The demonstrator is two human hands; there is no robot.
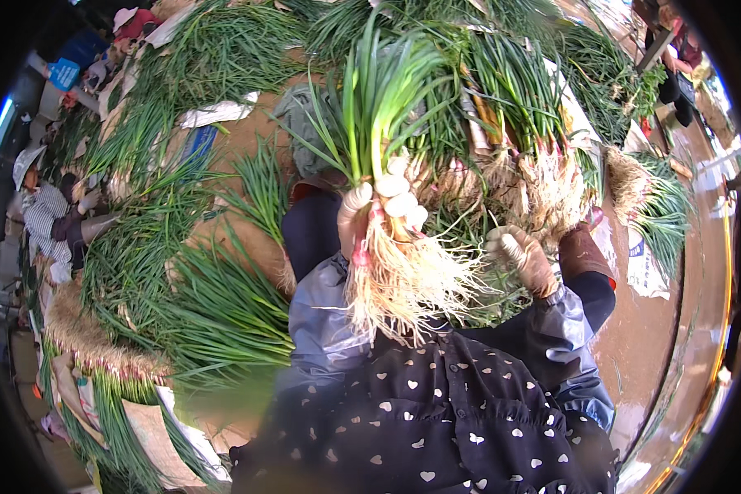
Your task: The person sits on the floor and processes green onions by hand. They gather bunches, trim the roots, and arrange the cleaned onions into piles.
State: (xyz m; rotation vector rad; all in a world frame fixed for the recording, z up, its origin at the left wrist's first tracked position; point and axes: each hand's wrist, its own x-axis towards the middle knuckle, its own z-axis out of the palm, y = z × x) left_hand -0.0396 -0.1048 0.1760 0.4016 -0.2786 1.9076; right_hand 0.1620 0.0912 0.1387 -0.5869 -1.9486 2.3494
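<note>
My left hand (399,196), in a pale glove, grips a bunch of what look like green garlic plants (380,133) in front of my chest. Its long leaves point away from me, while the pale roots (407,278) hang toward my body. Reddish stem bases show just below the fingers. My right hand (522,256), gloved too, is to the right of the roots, apart from them. Its fingers are loosely bent, with nothing visible in them. Just beyond it lies another bunch (549,179), roots toward me. Loose leaves (500,302) cover the ground between my knees.
Heaps of green plants (228,52) spread ahead and left. A row of bundled plants (114,401) lies at lower left, and a bundle (654,197) at right on wet brown floor (636,346). A person in a striped top (49,216) sits left; others are farther off.
</note>
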